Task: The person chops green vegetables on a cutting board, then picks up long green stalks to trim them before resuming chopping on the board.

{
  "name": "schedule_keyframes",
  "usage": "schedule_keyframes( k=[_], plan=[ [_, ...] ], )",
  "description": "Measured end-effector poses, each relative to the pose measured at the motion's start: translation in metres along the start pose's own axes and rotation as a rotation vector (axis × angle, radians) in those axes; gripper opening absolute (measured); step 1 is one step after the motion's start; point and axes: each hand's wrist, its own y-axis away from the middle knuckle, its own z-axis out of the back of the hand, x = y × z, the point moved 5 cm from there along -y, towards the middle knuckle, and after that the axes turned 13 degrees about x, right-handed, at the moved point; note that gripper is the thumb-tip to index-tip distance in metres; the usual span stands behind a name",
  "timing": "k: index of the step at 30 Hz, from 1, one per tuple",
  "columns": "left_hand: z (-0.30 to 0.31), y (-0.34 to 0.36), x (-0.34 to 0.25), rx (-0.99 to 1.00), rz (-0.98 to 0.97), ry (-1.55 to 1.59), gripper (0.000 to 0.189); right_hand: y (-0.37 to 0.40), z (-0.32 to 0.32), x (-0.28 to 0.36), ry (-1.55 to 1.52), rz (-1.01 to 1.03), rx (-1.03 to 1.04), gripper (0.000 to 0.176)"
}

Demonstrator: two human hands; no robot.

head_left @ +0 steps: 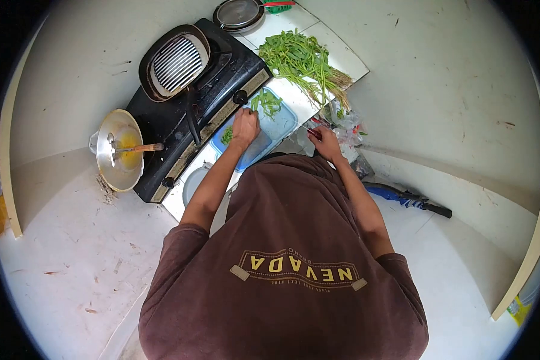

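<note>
My left hand (246,125) is closed over a blue plastic tray (290,116); its fingertips are hidden, so what it holds cannot be made out. Cut green leaves and stems (267,103) lie in the tray just beyond that hand, and a small heap of finely chopped greens (227,135) is at the tray's left end. My right hand (326,144) grips a knife (314,133) by its dark red handle, to the right of the tray and apart from it. The blade points toward the tray and shows only in part.
A black stove (221,75) carries a square grill pan (177,63) and a wok (109,171) with yellow liquid and a wooden-handled utensil (147,147). Rooted leafy greens (294,57) lie behind the tray. Sieves (239,13), plastic bags (349,123), a grey dish (193,183) and an umbrella (405,197) surround the counter.
</note>
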Motion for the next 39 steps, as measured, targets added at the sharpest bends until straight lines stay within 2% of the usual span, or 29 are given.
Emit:
schedule_keyframes(
  k=[7, 10, 16, 19, 22, 23, 26, 34, 39],
  plan=[
    [-0.008, 0.001, 0.010, -0.226, 0.088, 0.372, 0.026, -0.007, 0.007, 0.018, -0.043, 0.072, -0.008, 0.036],
    [0.006, 0.008, -0.001, -0.170, 0.256, 0.727, 0.019, -0.010, 0.012, 0.029, -0.127, 0.002, 0.081, 0.036],
    [0.040, 0.023, -0.026, -0.371, 0.246, 0.823, 0.014, -0.038, 0.016, 0.055, -0.316, 0.081, 0.152, 0.037],
    [0.048, 0.027, -0.032, -0.388, 0.266, 0.944, 0.013, -0.050, 0.026, 0.087, -0.387, 0.128, 0.131, 0.035],
    [0.059, 0.029, -0.045, -0.395, 0.219, 1.161, 0.012, -0.054, 0.043, 0.129, -0.437, 0.127, 0.220, 0.031],
    [0.063, 0.030, -0.050, -0.397, 0.203, 1.184, 0.013, -0.054, 0.046, 0.142, -0.468, 0.084, 0.226, 0.028],
    [0.076, 0.034, -0.065, -0.404, 0.166, 1.195, 0.014, -0.057, 0.048, 0.171, -0.578, 0.256, 0.247, 0.027],
    [0.094, 0.055, -0.103, -0.422, 0.229, 1.045, 0.016, -0.045, 0.046, 0.166, -0.497, 0.203, 0.359, 0.026],
    [0.058, 0.071, -0.116, -0.379, 0.349, 1.269, 0.017, -0.047, 0.035, 0.137, -0.527, 0.188, 0.459, 0.023]
  ],
)
